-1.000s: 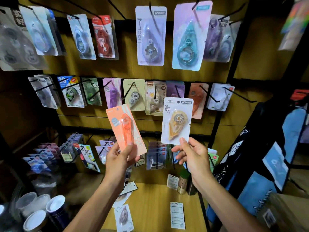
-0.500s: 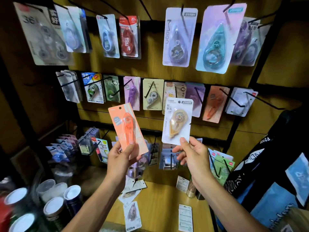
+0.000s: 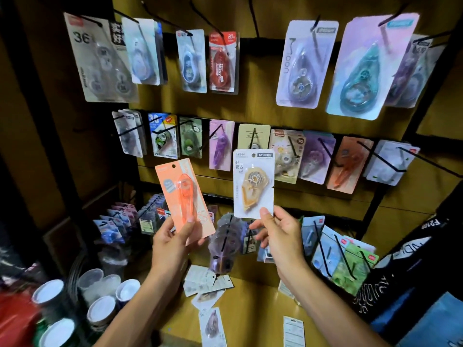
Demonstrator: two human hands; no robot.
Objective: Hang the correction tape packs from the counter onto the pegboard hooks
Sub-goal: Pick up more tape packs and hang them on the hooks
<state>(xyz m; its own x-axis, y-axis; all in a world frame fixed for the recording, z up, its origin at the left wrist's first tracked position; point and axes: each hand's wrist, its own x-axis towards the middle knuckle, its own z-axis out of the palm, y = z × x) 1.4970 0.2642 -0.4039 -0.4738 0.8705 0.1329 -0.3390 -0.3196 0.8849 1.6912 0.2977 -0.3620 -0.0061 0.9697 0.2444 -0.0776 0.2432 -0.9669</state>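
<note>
Left hand is pinching orange pack, right hand pinching white pack, mid-frame. Risk: small hang holes missing the hooks, packs dropping onto counter.

Two hands, two held packs

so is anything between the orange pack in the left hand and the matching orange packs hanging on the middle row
Nothing solid blocks the way. The orange pack in the left hand would have to cross in front of the pale pack in the right hand to reach the hanging orange packs, whose hook points outward with a free tip.
</note>
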